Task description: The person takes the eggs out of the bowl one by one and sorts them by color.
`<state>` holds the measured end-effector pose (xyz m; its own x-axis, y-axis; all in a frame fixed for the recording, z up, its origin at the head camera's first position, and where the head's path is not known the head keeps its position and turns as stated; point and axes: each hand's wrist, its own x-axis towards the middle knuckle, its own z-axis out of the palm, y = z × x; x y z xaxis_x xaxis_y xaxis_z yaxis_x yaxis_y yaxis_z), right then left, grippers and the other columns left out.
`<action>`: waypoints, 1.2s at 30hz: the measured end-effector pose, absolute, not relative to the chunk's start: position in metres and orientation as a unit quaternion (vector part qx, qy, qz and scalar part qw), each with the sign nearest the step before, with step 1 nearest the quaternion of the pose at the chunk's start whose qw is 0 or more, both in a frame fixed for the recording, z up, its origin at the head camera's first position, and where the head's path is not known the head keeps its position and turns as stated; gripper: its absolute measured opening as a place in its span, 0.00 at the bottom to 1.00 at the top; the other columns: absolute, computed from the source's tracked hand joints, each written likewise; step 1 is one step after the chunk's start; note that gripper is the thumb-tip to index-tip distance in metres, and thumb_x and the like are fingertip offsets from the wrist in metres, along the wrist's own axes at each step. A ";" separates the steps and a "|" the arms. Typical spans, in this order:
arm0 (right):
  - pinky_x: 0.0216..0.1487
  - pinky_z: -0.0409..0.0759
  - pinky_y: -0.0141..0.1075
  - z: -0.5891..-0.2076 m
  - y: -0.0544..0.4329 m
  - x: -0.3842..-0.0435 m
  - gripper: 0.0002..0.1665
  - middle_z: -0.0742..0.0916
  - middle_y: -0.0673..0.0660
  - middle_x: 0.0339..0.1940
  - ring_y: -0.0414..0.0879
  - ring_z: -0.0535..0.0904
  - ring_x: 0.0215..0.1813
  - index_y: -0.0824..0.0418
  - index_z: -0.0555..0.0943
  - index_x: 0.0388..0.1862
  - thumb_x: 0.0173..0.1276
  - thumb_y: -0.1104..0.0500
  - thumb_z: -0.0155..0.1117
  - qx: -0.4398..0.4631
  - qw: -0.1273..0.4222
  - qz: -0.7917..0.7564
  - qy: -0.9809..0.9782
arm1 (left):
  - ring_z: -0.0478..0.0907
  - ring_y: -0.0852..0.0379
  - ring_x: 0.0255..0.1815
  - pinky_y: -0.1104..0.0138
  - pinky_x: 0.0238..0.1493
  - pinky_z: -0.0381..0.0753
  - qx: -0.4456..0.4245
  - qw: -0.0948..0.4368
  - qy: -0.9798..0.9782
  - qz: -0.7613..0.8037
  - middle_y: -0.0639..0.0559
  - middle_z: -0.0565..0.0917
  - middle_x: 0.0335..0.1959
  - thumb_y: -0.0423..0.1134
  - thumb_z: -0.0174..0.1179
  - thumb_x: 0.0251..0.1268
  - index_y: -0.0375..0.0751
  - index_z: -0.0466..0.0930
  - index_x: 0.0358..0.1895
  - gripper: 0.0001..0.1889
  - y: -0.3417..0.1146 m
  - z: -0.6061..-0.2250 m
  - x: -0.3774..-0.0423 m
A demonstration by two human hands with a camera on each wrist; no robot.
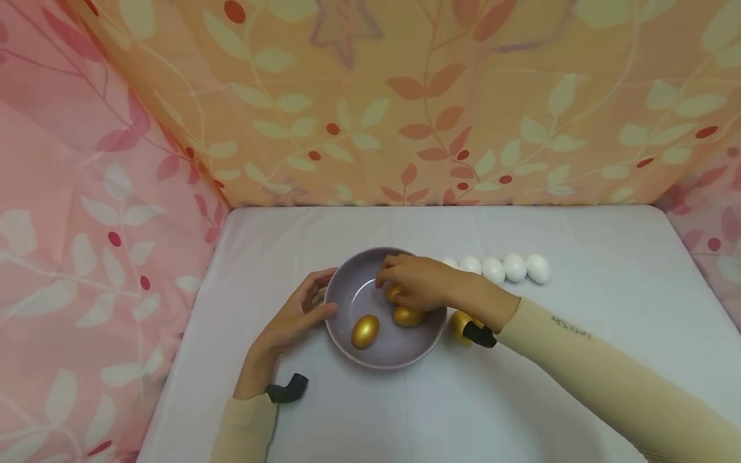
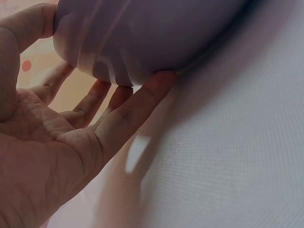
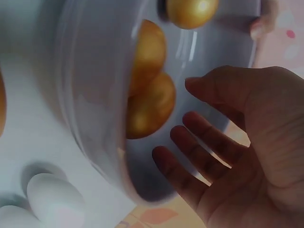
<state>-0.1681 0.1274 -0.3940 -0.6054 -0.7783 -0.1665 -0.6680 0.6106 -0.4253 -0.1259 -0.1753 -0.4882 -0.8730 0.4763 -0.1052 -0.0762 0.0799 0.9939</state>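
While the left hand (image 1: 302,312) touches the bowl (image 1: 384,354) on the bench (image 1: 359,418), grip spread along its outer wall, the right hand (image 1: 421,281) hangs near two gold eggs (image 1: 408,316) inside, grip apart; a third egg (image 1: 365,331) lies nearby, white eggs (image 1: 492,271) in a row outside.

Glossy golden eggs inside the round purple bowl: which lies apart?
The glossy golden egg nearest the left hand: it sits alone, while the other two golden eggs cluster near the right hand.
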 end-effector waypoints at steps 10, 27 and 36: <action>0.55 0.80 0.43 -0.395 0.117 -0.175 0.18 0.86 0.55 0.49 0.51 0.80 0.50 0.58 0.90 0.52 0.64 0.68 0.70 -0.428 0.205 -0.113 0.873 | 0.62 0.39 0.83 0.67 0.65 0.79 0.141 0.196 0.707 0.664 0.45 0.69 0.79 0.34 0.66 0.74 0.54 0.63 0.80 0.36 -0.177 -0.485 -0.126; 0.53 0.83 0.45 -0.400 0.101 -0.173 0.12 0.85 0.58 0.43 0.51 0.83 0.43 0.61 0.85 0.49 0.68 0.68 0.67 -0.455 0.175 -0.091 0.868 | 0.60 0.37 0.84 0.66 0.66 0.79 0.145 0.211 0.702 0.664 0.44 0.68 0.80 0.35 0.65 0.75 0.52 0.62 0.81 0.35 -0.176 -0.488 -0.125; 0.50 0.82 0.45 -0.400 0.099 -0.174 0.10 0.85 0.58 0.41 0.51 0.82 0.42 0.60 0.85 0.48 0.70 0.67 0.67 -0.455 0.180 -0.101 0.866 | 0.63 0.38 0.83 0.67 0.66 0.79 0.147 0.209 0.705 0.662 0.45 0.69 0.79 0.34 0.66 0.74 0.53 0.63 0.80 0.35 -0.177 -0.487 -0.126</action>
